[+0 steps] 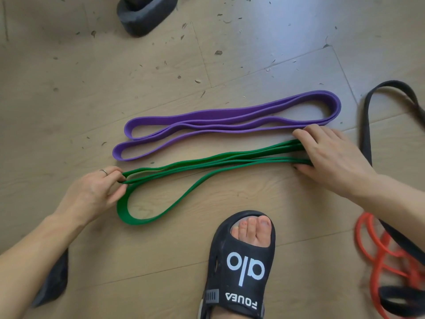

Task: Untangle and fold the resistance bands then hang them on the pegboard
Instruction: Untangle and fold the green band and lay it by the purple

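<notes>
A green resistance band (207, 166) lies stretched across the wooden floor in several strands. My left hand (92, 194) pinches its left loops, while one wider loop sags toward me. My right hand (328, 153) holds the band's right end bunched under its fingers. Just beyond it a purple band (230, 116) lies folded flat in long loops, untouched. A black band (365, 134) curves along the floor at the right, passing over an orange-red band (377, 254) near the lower right corner.
My foot in a black sandal (239, 268) stands on the floor just in front of the green band. A dark grey padded object (145, 12) sits at the top. Dark fabric (53, 284) lies under my left forearm. Small debris specks dot the floor.
</notes>
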### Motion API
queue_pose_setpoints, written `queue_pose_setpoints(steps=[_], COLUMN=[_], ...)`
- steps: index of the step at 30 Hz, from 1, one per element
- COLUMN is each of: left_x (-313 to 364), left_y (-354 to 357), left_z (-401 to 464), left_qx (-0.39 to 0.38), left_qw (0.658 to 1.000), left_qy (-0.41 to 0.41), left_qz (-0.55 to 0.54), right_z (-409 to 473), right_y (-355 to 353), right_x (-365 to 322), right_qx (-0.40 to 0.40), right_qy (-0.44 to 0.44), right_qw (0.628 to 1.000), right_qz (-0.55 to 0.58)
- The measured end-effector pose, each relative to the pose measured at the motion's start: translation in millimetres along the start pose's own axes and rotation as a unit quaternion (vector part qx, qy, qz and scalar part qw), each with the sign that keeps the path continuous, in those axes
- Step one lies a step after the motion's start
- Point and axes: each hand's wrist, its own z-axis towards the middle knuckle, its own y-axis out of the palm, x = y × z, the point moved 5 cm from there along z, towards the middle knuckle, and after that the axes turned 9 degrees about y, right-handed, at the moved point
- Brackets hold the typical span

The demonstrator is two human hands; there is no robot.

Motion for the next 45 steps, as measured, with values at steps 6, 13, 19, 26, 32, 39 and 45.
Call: queue_pose_setpoints(steps=[6,13,19,26,32,39,45], left_x=[-6,-2,29,54,66,63,60], left_y=[3,7,-11,6,9,10,2], left_z=[-6,-5,13,23,27,36,46], left_qx=[-0.013,-0.094,-0.1,-0.168,-0.129,-0.077,-0.01], left_qw=[0.998,0.994,0.995,0.986,0.989,0.991,0.992], left_qy=[-0.057,-0.057,-0.016,-0.013,0.046,0.067,0.065], left_qz=[0.001,-0.021,-0.002,0.004,0.06,0.086,0.11], right_z=[0,0,2,4,8,11,15], right_y=[-1,0,0,-3,-3,-5,-6], right_x=[3,2,0,0,0,0,4], right_qx=[-0.001,-0.008,-0.026,-0.026,0.0,0.03,0.043], right_qy=[0.006,0.009,0.029,0.019,0.03,0.029,0.052], right_qw=[1.0,1.0,0.999,0.999,1.0,0.999,0.998], right_qz=[-0.008,0.006,0.019,0.017,0.005,-0.009,-0.011])
